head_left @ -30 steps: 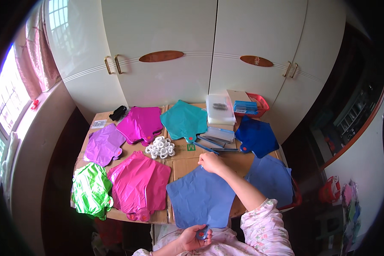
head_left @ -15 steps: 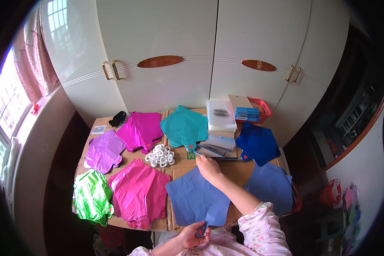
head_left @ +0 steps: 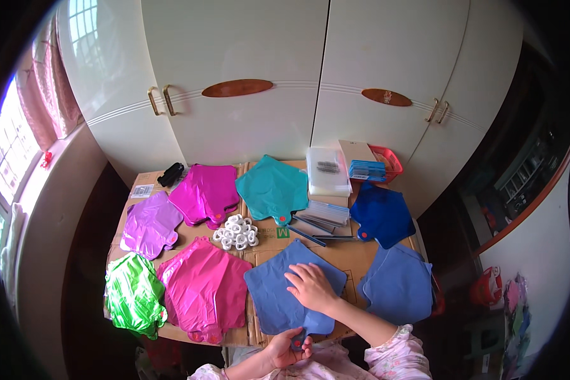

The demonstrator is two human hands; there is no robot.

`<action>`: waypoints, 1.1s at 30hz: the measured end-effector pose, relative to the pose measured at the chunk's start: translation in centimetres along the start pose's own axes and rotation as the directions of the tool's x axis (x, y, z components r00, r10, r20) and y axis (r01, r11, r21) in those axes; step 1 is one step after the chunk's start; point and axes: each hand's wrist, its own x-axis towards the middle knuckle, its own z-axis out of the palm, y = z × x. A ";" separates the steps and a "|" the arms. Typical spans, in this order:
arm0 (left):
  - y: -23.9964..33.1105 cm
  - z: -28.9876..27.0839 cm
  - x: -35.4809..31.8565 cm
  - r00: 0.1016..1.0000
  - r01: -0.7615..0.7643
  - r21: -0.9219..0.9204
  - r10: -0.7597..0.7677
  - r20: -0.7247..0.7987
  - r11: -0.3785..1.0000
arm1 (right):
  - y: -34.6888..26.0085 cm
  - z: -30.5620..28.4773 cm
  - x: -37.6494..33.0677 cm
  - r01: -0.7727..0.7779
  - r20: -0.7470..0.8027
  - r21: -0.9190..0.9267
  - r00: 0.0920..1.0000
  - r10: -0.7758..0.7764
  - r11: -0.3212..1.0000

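- The right hand [head_left: 310,286] lies palm down, fingers spread and flat, pressing on the middle of a slate-blue flat foil balloon [head_left: 291,288] that rests near the front edge of the cardboard-covered table [head_left: 335,253], about midway along it.
- The left hand [head_left: 286,347] sits at the table's front edge, its fingers pinched closed on the narrow neck of that same slate-blue balloon, where the neck hangs over the edge.
- Just to the right, at the front right corner, lies a second slate-blue flat foil balloon [head_left: 399,285], touched by neither hand.
- Behind it, toward the right edge, is a dark royal-blue flat foil balloon [head_left: 381,214].
- To the left of the held balloon lies a hot-pink flat foil balloon [head_left: 206,291], and at the front left corner a crinkled bright green foil balloon [head_left: 133,294].
- Along the left edge sits a light purple foil balloon [head_left: 149,223]; behind it a magenta foil balloon [head_left: 206,193]; near the back edge's middle a teal foil balloon [head_left: 272,189].
- A heap of small white plastic rings [head_left: 236,232] sits in the table's middle, just beyond the held balloon.
- A stack of clear plastic bags [head_left: 327,171] and a red plastic basket [head_left: 386,166] stand toward the back right corner.
- A small black object [head_left: 171,174] lies at the back left corner; what it is cannot be told.
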 end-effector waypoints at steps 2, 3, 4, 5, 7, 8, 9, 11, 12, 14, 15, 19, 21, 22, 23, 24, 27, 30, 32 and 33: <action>0.0 0.1 0.1 1.000 0.000 0.008 0.000 -0.013 1.000 | 0.4 0.7 -0.5 -0.033 -0.005 0.010 0.999 0.033 0.999; 0.0 0.0 0.1 1.000 0.005 0.000 -0.005 -0.007 1.000 | 0.5 1.0 -0.6 -0.048 -0.007 0.018 0.999 0.048 0.999; 0.0 -0.2 0.2 1.000 0.010 -0.009 -0.010 -0.001 1.000 | 0.5 1.0 -0.5 -0.046 0.002 0.004 0.999 0.046 0.999; 0.1 -0.8 0.4 0.998 0.012 -0.007 -0.011 0.066 1.000 | 0.6 1.0 -0.4 -0.044 0.011 -0.011 0.999 0.044 0.999; 0.3 -1.4 0.4 0.980 0.014 -0.003 -0.013 0.197 1.000 | 0.5 1.0 -0.3 -0.043 0.028 -0.028 0.999 0.044 0.999; 0.3 -1.4 0.4 0.993 -0.021 0.085 0.011 0.117 0.996 | 0.5 1.0 -0.2 -0.043 0.036 -0.031 0.998 0.044 0.999; 0.1 0.4 -0.4 0.999 -0.044 0.177 0.038 0.037 0.983 | 0.4 0.9 -0.3 -0.047 0.042 -0.034 0.998 0.048 0.998; 0.0 2.0 -1.5 0.995 -0.080 0.296 0.095 -0.036 0.952 | 0.4 0.8 -0.2 -0.050 0.048 -0.047 0.998 0.052 0.998; 0.1 2.0 -2.2 0.993 -0.099 0.322 0.116 -0.034 0.942 | 0.3 0.8 -0.3 -0.051 0.051 -0.052 0.997 0.054 0.997; 0.7 1.6 -3.1 0.963 -0.178 0.372 0.238 -0.122 0.911 | 0.3 0.9 -0.3 -0.049 0.053 -0.052 0.997 0.052 0.997; 1.2 1.2 -3.6 0.918 -0.236 0.403 0.339 -0.207 0.884 | 0.3 0.9 -0.2 -0.046 0.053 -0.053 0.997 0.049 0.997; 4.2 2.8 -5.5 0.738 -0.330 0.718 0.642 -0.209 0.613 | 0.3 0.8 -0.3 -0.041 0.077 -0.074 0.996 0.047 0.996; 6.4 1.1 -4.5 0.630 -0.272 0.946 0.776 0.037 0.175 | 0.3 0.6 -0.2 -0.048 0.088 -0.079 0.995 0.055 0.996; 7.0 1.8 -4.4 0.584 -0.263 0.965 0.798 0.153 0.008 | 0.3 0.7 -0.2 -0.046 0.088 -0.073 0.995 0.052 0.996; 7.3 2.3 -4.4 0.512 -0.159 0.976 0.833 0.208 -0.147 | 0.3 0.9 -0.2 -0.044 0.088 -0.067 0.995 0.050 0.997; 7.7 2.8 -4.1 0.449 -0.043 0.956 0.849 0.278 -0.290 | 0.4 0.9 -0.2 -0.047 0.088 -0.067 0.995 0.053 0.997; 8.6 4.2 -3.5 0.346 0.381 0.804 0.877 0.333 -0.456 | 0.3 0.8 -0.2 -0.048 0.122 -0.089 0.991 0.058 0.995; 8.5 4.8 -3.2 0.267 0.541 0.701 0.885 0.381 -0.465 | 0.3 0.5 -0.1 -0.055 0.127 -0.081 0.990 0.065 0.995; 8.7 5.2 -2.9 0.242 0.543 0.696 0.881 0.406 -0.470 | 0.3 0.4 -0.1 -0.053 0.139 -0.084 0.988 0.065 0.995; 8.6 5.4 -2.9 0.243 0.537 0.700 0.881 0.405 -0.470 | 0.2 0.5 -0.1 -0.054 0.146 -0.084 0.987 0.066 0.995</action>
